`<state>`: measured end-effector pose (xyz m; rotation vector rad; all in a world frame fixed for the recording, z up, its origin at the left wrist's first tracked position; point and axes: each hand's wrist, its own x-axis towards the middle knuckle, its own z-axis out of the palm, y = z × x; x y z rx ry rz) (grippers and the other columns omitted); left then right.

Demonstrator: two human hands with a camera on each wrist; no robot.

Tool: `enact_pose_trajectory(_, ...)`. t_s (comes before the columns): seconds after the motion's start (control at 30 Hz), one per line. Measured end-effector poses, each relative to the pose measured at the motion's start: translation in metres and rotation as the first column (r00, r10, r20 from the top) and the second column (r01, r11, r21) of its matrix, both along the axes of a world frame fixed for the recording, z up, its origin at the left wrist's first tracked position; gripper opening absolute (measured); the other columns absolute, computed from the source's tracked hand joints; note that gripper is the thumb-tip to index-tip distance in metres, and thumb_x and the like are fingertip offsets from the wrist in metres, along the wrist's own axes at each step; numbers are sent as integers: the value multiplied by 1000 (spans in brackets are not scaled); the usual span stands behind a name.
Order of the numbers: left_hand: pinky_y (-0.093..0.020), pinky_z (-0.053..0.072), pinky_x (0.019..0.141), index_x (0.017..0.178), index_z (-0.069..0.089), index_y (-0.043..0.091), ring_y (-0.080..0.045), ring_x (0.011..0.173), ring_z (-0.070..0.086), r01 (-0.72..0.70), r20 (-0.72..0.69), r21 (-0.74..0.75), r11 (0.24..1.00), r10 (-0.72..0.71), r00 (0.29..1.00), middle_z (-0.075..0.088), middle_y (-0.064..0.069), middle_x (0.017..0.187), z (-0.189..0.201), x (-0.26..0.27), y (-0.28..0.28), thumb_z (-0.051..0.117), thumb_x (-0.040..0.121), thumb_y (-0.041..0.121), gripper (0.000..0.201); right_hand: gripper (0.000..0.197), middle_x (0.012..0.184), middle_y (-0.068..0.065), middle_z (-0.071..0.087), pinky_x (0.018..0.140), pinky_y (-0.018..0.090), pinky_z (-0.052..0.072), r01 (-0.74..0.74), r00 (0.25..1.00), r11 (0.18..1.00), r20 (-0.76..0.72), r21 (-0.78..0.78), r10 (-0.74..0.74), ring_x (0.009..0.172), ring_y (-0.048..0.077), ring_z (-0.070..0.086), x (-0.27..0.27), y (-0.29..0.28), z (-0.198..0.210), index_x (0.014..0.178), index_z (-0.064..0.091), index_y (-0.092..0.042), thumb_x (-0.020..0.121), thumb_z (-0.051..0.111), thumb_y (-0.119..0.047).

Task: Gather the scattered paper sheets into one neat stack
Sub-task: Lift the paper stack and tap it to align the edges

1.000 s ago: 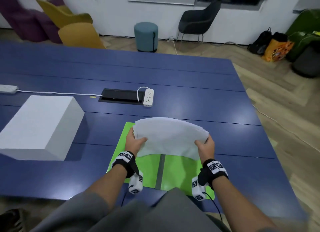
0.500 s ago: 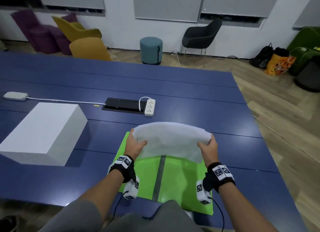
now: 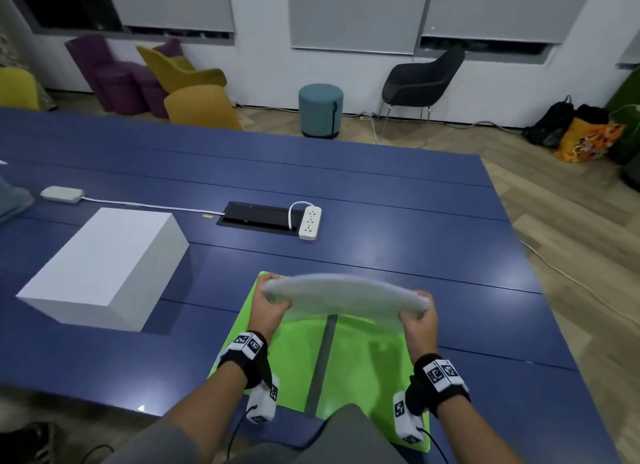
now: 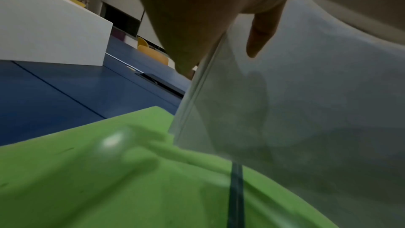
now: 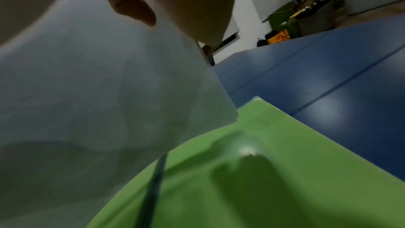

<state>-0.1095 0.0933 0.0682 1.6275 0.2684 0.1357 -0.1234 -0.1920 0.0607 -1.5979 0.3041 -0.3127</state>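
Observation:
A stack of white paper sheets (image 3: 346,295) stands nearly upright over an open green folder (image 3: 363,363), bowed upward in the middle. My left hand (image 3: 272,304) grips its left edge and my right hand (image 3: 417,313) grips its right edge. In the left wrist view the sheets (image 4: 306,101) hang with their lower edge just above the green folder (image 4: 109,179); the left hand (image 4: 197,23) has its thumb on the near face. The right wrist view shows the same paper (image 5: 98,93), the right hand (image 5: 175,3) and the folder (image 5: 285,171).
A large white box (image 3: 104,266) sits on the blue table (image 3: 381,193) to the left. A white power strip (image 3: 309,222) lies by a black cable hatch (image 3: 259,218) behind the folder. The table's right edge and wooden floor are close on the right.
The sheets, held flatter and facing up a second ago, have been tilted upright so their top edge faces me, and lowered toward the folder. Both hands kept their grip.

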Motion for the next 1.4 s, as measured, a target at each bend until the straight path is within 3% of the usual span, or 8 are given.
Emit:
enact_pose_trajectory(0.5,-39,54,83,105,60,5,-35,98,64,101,-284,40,994,-86,955,66,-17,100,-44,-7,8,68,78,-4,29,32,96,15,64,73,31,47,-50,955,996,-295,-68,28,95,36,62,-21,22,-31,104,56,-5,79,55,16)
enact_pose_trajectory(0.67,-45,54,85,104,65,1,-29,91,64,105,-148,179,978,-78,986,67,-13,94,-20,23,9,68,82,3,22,49,104,12,60,81,35,48,-49,960,993,-281,-105,18,101,33,60,-1,18,-9,118,48,-8,75,56,16)
enact_pose_trajectory(0.83,-35,53,77,97,68,23,-28,90,68,260,9,548,795,-317,948,73,-9,91,37,61,4,57,77,10,27,85,139,0,42,113,42,22,-24,999,745,-45,-667,-8,133,18,36,41,24,49,136,39,-20,61,76,-4)
enact_pose_trajectory(0.93,-36,46,65,85,62,20,-38,85,62,220,7,791,571,-368,930,69,-13,81,76,75,-18,56,76,18,11,54,114,-2,66,101,47,41,-414,910,656,-267,-631,317,107,14,59,66,41,67,112,59,-32,64,77,-15)
enact_pose_trajectory(1.03,-34,37,67,85,64,20,-35,86,61,143,112,838,526,-423,899,67,-12,78,106,86,-33,60,75,17,10,27,77,2,70,74,36,54,-331,941,857,-201,-395,271,63,0,61,72,49,72,79,67,-21,73,69,5)
enact_pose_trajectory(1.17,-35,26,88,123,50,32,-17,119,43,-10,191,721,693,-186,964,55,8,123,96,102,-5,78,60,37,70,24,64,-15,70,60,21,53,-163,984,979,-89,-126,152,56,-1,62,66,46,76,90,68,-4,76,64,15)
enact_pose_trajectory(1.27,-41,32,101,146,20,24,-19,131,33,47,66,358,933,-76,995,35,-3,144,76,103,18,88,47,40,121,23,68,-12,72,61,22,54,-58,998,998,-37,39,59,61,5,66,61,40,74,89,66,-3,76,65,16)
enact_pose_trajectory(1.4,-26,51,79,122,50,2,-4,86,65,271,-10,-96,958,-273,962,64,-7,105,76,79,-10,80,64,-5,66,22,74,-10,73,71,28,56,14,1000,995,6,94,-15,69,9,67,62,51,71,82,68,-12,77,68,10)
